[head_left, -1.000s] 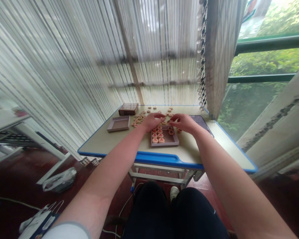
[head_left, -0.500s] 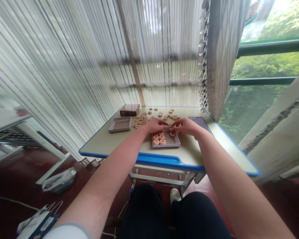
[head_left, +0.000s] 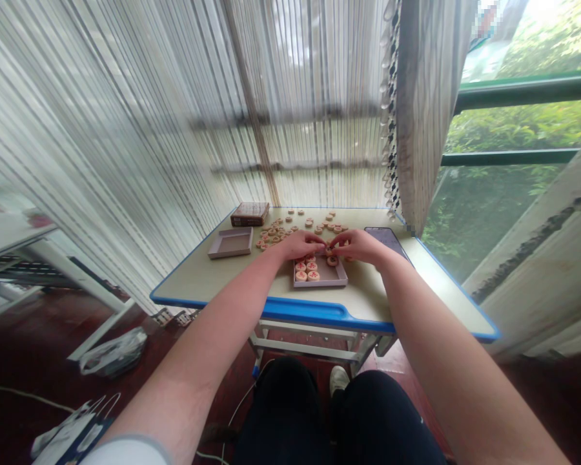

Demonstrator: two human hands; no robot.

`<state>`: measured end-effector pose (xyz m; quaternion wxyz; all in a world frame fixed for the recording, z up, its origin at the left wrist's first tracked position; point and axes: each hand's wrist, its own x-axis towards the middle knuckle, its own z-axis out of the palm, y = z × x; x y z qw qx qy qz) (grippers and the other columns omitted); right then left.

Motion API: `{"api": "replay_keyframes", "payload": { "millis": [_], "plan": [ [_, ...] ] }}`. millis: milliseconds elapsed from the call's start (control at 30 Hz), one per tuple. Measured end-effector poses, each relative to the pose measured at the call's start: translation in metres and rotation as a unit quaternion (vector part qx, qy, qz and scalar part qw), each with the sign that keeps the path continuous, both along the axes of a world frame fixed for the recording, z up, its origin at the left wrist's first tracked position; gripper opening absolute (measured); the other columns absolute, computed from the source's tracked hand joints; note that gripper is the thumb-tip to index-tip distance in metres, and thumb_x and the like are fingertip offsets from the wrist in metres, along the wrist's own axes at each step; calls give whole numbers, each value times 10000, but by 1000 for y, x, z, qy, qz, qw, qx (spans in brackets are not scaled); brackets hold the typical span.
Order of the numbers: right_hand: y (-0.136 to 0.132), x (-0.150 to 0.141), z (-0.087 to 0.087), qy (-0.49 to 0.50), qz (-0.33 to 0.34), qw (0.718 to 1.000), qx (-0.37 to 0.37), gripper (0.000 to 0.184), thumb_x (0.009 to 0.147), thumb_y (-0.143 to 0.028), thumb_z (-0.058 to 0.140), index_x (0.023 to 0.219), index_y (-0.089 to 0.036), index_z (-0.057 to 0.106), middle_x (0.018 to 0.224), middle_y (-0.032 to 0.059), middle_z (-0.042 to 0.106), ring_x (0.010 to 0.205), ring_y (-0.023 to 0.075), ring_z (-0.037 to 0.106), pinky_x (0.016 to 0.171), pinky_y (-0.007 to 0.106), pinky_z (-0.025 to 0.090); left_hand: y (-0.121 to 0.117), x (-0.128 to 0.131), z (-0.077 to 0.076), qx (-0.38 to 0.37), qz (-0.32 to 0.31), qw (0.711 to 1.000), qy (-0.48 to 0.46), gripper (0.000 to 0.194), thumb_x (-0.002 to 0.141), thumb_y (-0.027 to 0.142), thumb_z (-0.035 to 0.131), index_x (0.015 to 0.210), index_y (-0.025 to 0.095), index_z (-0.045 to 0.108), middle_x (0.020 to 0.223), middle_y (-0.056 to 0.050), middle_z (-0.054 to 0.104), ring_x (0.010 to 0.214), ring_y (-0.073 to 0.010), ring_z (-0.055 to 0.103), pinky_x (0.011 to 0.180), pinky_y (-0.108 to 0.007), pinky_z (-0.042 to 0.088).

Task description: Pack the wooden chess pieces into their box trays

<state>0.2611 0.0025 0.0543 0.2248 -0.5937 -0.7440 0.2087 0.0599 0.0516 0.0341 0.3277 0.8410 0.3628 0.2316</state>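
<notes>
A shallow open box [head_left: 322, 283] sits near the front of the table, with red-marked Chinese chess pieces [head_left: 313, 276] in rows along its left side. One dark-marked piece [head_left: 332, 261] lies in its upper right part. My left hand [head_left: 301, 245] is over the box's far left edge, fingers closed and pointing right; what they hold is hidden. Opposite it, my right hand [head_left: 357, 247] pinches a Chinese chess piece at the box's far edge, mostly covered by the fingers. The fingertips of both hands nearly meet there.
Loose pieces [head_left: 275, 231] are scattered over the back of the table [head_left: 193, 274]. The empty box lid [head_left: 230, 244] lies at left, with a brown box [head_left: 250, 214] behind it. A phone [head_left: 386, 240] lies beyond my right hand. A string curtain [head_left: 310, 129] hangs behind.
My right fingers have moved slightly left and closer to my left fingertips, and the piece between them is more covered. The whole view has shifted a little.
</notes>
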Motion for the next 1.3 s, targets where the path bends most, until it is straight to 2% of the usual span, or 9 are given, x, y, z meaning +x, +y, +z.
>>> {"api": "replay_keyframes", "payload": {
  "millis": [167,333,500,633,800,933,1067,1167,1300],
  "plan": [
    [2,2,-1,-13,1,1000,11,279,666,-382,668,892,-228,723,722,18,624,603,122,533,519,217,408,-2,1,2,7,15,1000,0,362,746,411,583,988,174,710,940,-65,709,854,-192,630,785,-312,477],
    [2,3,-1,1,7,999,32,313,672,-377,661,934,-214,710,823,35,644,621,123,544,539,225,418,0,1,3,44,91,994,-39,337,747,391,589,949,154,716,905,-70,712,841,-186,630,813,-312,467],
    [-2,1,0,0,39,999,14,266,681,-360,652,897,-213,700,720,20,641,587,130,552,529,233,423,7,-2,2,78,152,982,-77,310,752,393,591,917,161,714,911,-63,713,858,-180,632,833,-309,460],
    [-7,-2,3,-9,90,996,-21,210,662,-322,668,843,-227,716,723,2,668,679,147,584,609,234,443,8,-4,2,80,160,981,-76,311,753,410,589,897,164,713,892,-57,716,846,-177,635,817,-303,462],
    [-9,-4,6,-71,83,994,-15,154,645,-304,683,773,-242,741,736,0,680,686,155,581,638,254,440,7,-3,2,79,161,982,-55,324,751,421,590,901,162,713,889,-55,714,852,-180,632,827,-301,460],
    [-12,-4,8,-47,77,996,-21,171,638,-291,693,796,-244,737,750,6,684,705,160,586,655,252,452,7,-3,3,80,163,983,-42,343,758,438,580,922,165,706,922,-54,711,876,-181,628,829,-292,459],
    [-13,-3,10,15,71,997,-31,221,697,-323,640,883,-229,714,764,19,680,658,142,577,588,230,447,8,-5,5,93,172,981,-4,340,799,412,525,947,157,696,947,-58,706,890,-180,622,842,-286,451],
    [-5,3,6,45,16,999,25,281,755,-362,566,961,-216,690,785,34,671,619,133,565,551,229,427,12,-11,6,142,257,954,67,334,805,402,505,934,159,695,1004,-86,686,982,-216,595,900,-303,417],
    [12,18,-6,3,-159,982,103,365,753,-282,518,1088,-200,638,851,69,675,701,174,595,629,266,442,18,-20,3,164,357,907,155,309,784,395,522,927,172,681,1102,-124,643,1094,-264,537,950,-348,375]
  ]
}}
